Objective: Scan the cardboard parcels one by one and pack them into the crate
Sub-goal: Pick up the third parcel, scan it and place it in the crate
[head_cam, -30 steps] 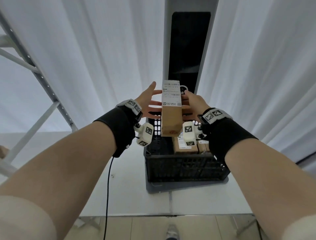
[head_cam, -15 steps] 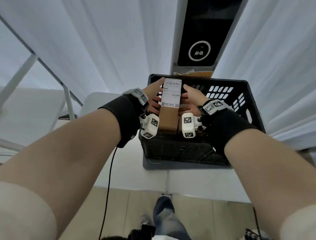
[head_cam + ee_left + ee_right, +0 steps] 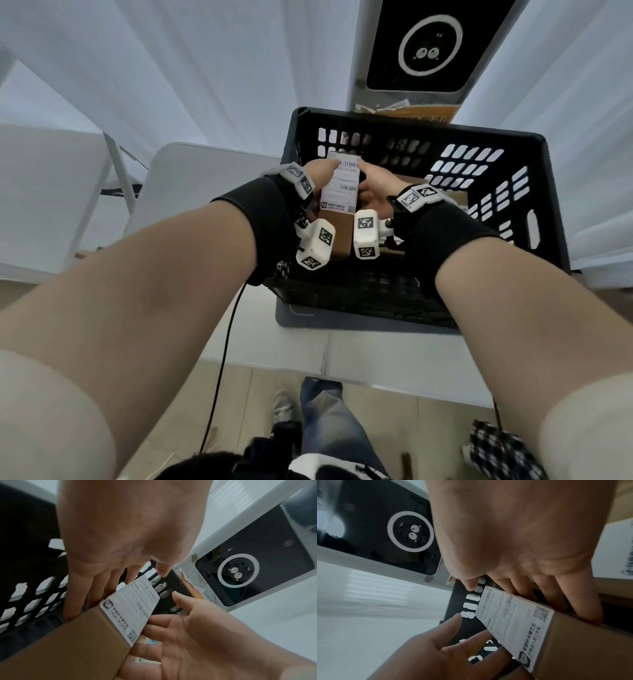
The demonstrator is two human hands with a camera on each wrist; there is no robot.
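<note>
Labelled cardboard parcel [image 3: 339,202] inside the black crate [image 3: 548,192].
My left hand [image 3: 317,173] and right hand [image 3: 375,185] press flat, straight-fingered, against its sides.

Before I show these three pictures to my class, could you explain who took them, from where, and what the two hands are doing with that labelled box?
A person wears three cameras: one on the head, one on each wrist. The head view looks down at both arms; the wrist views look along the fingers. The left hand and right hand press a cardboard parcel between them, label up, over a black crate on a white table. Other parcels already lie inside. Behind the crate stands a scanner.
</note>
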